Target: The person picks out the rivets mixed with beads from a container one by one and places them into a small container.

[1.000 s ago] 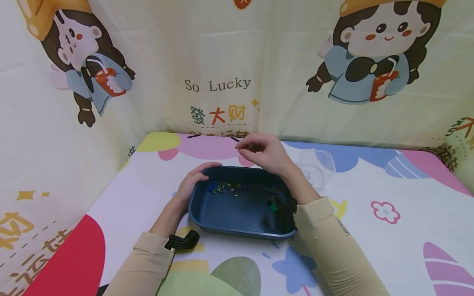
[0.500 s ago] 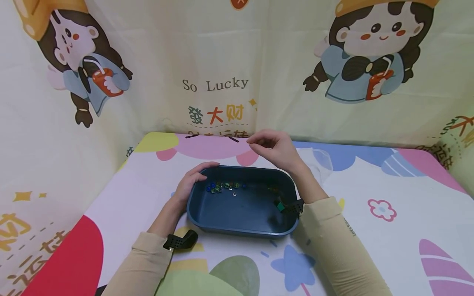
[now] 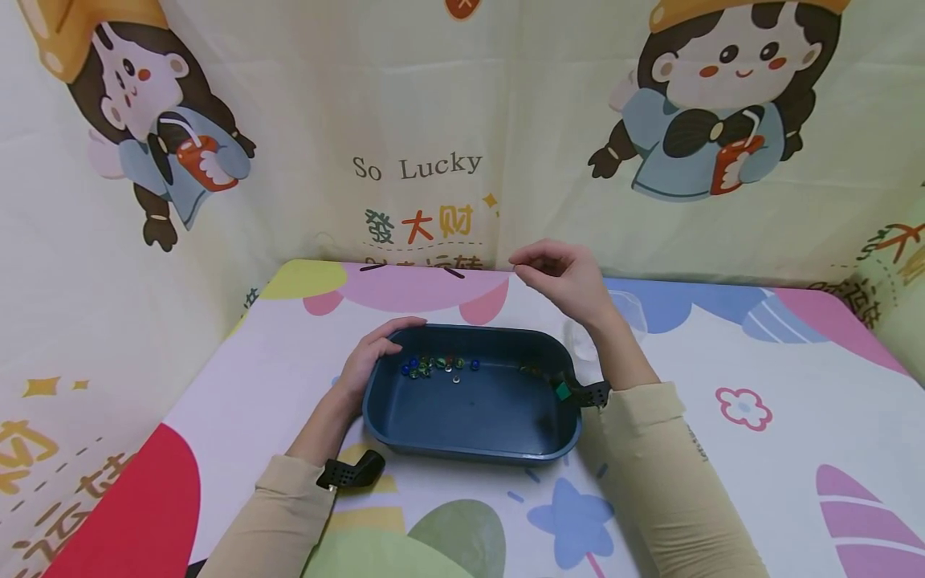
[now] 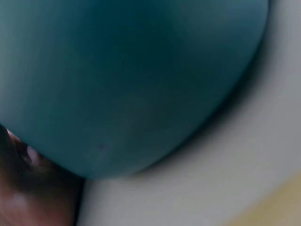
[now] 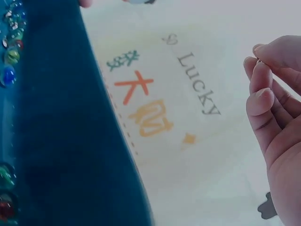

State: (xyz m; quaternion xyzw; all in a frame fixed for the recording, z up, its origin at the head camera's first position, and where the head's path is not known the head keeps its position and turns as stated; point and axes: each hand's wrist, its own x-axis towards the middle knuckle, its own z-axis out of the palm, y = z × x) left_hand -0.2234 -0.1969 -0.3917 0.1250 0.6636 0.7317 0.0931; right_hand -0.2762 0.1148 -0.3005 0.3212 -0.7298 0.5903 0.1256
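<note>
A dark blue tray (image 3: 470,417), rectangular with rounded corners, stands on the table. My left hand (image 3: 364,361) grips its left end, thumb over the rim; the left wrist view is mostly the tray's blurred outside. Several glass marbles (image 3: 422,368) lie in the tray's far left part, with a blue marble (image 3: 474,364) a little apart. In the right wrist view, a green marble (image 5: 6,176) and a reddish marble (image 5: 5,208) lie farther along. Beyond the tray's far right corner, my right hand (image 3: 567,277) is raised, thumb and forefinger pinching a tiny thing (image 5: 258,60), too small to identify.
A clear plastic bag (image 3: 634,315) lies on the table behind my right wrist. Two short dark strips (image 3: 454,273) are near the table's far edge. A printed curtain (image 3: 426,96) rises right behind the table.
My right hand has moved right and slightly up, away from over the tray's far side, still pinched. The blue marble shows more clearly. My left hand stays on the tray.
</note>
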